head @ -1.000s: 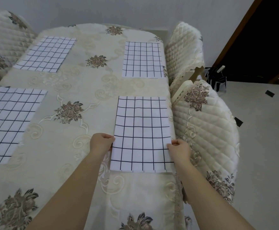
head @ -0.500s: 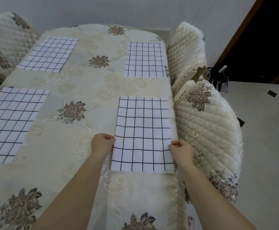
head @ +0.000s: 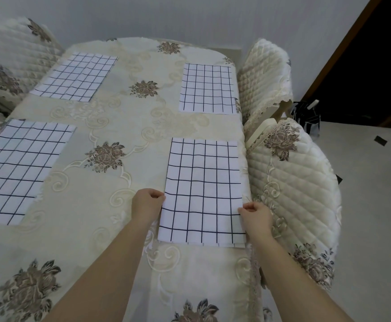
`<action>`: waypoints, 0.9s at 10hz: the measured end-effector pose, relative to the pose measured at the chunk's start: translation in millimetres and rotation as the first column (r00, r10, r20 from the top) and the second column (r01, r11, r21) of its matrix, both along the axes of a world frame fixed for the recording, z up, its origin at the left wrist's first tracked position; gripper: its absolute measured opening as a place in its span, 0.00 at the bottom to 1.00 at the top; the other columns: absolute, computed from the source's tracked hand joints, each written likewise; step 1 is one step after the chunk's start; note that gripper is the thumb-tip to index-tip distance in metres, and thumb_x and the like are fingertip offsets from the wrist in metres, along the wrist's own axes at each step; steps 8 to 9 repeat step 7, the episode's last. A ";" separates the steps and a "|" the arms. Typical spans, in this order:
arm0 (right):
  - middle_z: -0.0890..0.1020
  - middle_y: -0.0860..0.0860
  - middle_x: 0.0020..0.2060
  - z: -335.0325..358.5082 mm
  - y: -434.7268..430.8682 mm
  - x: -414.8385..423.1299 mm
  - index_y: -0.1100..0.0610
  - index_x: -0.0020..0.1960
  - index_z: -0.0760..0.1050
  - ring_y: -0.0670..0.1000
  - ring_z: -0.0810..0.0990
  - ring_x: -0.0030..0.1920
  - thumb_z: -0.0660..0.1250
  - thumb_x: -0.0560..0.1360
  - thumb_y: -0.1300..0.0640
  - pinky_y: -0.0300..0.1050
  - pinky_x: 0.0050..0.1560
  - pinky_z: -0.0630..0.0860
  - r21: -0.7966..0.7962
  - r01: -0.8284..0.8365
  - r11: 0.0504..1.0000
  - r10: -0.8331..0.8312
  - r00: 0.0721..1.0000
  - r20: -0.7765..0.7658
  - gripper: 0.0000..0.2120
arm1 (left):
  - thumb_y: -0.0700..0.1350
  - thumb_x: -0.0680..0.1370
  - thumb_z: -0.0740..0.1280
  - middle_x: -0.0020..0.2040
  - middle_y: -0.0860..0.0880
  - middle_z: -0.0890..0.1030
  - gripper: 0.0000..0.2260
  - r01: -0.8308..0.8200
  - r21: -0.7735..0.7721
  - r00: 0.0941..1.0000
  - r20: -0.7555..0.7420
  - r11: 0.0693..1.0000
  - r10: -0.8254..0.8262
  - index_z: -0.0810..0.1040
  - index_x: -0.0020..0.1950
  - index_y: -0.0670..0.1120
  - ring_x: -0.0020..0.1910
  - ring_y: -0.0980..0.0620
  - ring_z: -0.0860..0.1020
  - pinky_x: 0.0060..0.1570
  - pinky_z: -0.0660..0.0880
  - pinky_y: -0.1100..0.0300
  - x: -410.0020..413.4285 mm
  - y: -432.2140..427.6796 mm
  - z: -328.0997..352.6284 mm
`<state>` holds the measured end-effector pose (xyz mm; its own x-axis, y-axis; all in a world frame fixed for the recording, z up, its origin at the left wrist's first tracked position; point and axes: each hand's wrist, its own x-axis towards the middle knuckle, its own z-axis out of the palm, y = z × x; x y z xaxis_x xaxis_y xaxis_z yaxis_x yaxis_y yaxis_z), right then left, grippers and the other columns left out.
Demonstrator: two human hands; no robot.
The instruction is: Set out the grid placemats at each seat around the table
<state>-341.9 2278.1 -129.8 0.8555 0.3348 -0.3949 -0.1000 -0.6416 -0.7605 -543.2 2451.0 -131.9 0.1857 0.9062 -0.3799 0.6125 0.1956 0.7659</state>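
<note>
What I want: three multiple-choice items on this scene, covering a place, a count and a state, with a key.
1. Where does the white, dark-gridded cloth placemat between the hands lie?
A. at the right edge of the cream floral-clothed table, beside a cream quilted chair
B. at the table's centre
C. on a chair seat

2. How many grid placemats lie on the table?
A. two
B. four
C. six

3. What are the left hand and right hand doing?
A. lying flat on the tablecloth
B. lifting a chair
C. pinching the near placemat's side edges

Key: 1 A, it borders the table edge by the chair; 2 B, two on each side; 3 C, fingers curl on both edges.
</note>
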 end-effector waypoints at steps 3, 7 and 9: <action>0.78 0.49 0.32 1.3 0.4 -1.7 0.58 0.39 0.77 0.53 0.76 0.37 0.68 0.72 0.60 0.43 0.40 0.71 -0.030 0.006 1.000 -0.005 0.999 0.033 0.04 | 0.44 0.74 0.68 0.37 0.48 0.84 0.06 -0.021 0.000 1.000 0.018 1.000 0.021 0.81 0.37 0.47 0.40 0.46 0.82 0.46 0.79 0.52 -0.8 -4.4 4.9; 0.80 0.53 0.40 19.7 -9.2 -13.0 0.58 0.44 0.78 0.54 0.78 0.41 0.64 0.74 0.58 0.45 0.40 0.72 -0.029 -0.093 0.995 0.096 0.978 0.186 0.05 | 0.46 0.79 0.63 0.43 0.43 0.82 0.09 -0.145 -0.136 0.954 0.244 0.980 0.175 0.79 0.44 0.42 0.40 0.47 0.80 0.50 0.79 0.45 -24.6 -20.5 13.8; 0.80 0.53 0.40 19.7 -9.2 -13.0 0.58 0.44 0.78 0.54 0.78 0.41 0.64 0.74 0.58 0.45 0.40 0.72 -0.029 -0.093 0.995 0.096 0.978 0.186 0.05 | 0.46 0.79 0.63 0.43 0.43 0.82 0.09 -0.145 -0.136 0.954 0.244 0.980 0.175 0.79 0.44 0.42 0.40 0.47 0.80 0.50 0.79 0.45 -24.6 -20.5 13.8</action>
